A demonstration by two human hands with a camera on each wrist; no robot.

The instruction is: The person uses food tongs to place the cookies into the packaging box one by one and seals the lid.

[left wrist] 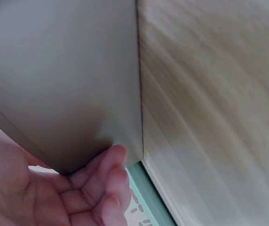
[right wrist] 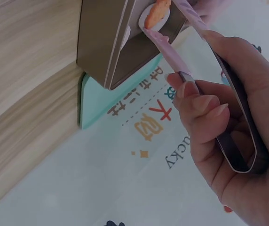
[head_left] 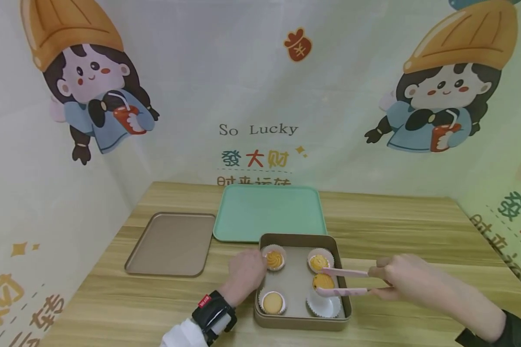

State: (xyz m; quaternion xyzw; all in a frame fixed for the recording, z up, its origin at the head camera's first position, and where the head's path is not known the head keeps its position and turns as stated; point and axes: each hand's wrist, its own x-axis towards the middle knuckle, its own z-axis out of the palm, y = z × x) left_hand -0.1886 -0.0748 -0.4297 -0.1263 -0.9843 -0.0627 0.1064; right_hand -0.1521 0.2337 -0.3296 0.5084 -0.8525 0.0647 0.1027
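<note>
A brown rectangular baking tin point(head_left: 301, 324) stands at the table's front. My left hand point(head_left: 247, 271) grips its left wall, thumb at the rim and fingers against the outer side point(left wrist: 108, 174). In my right hand point(head_left: 410, 279) are tongs point(head_left: 347, 291) with pink tips and metal handles point(right wrist: 238, 94). Between the tips is a golden cookie point(head_left: 322, 281), held over the tin's right side. Behind it a pale-yellow cookie point(head_left: 319, 262) sits in a paper cup; in front, a white paper cup point(head_left: 324, 306) shows its bare inside. A swirled cookie point(head_left: 274, 260) and a round plain cookie point(head_left: 272, 303) lie in cups at left.
A mint-green tray point(head_left: 269, 212) lies behind the tin, close to its back wall. To the left is a flat brown tray point(head_left: 169, 246). The wooden table point(head_left: 395, 226) runs back to a printed cloth backdrop point(head_left: 191, 72).
</note>
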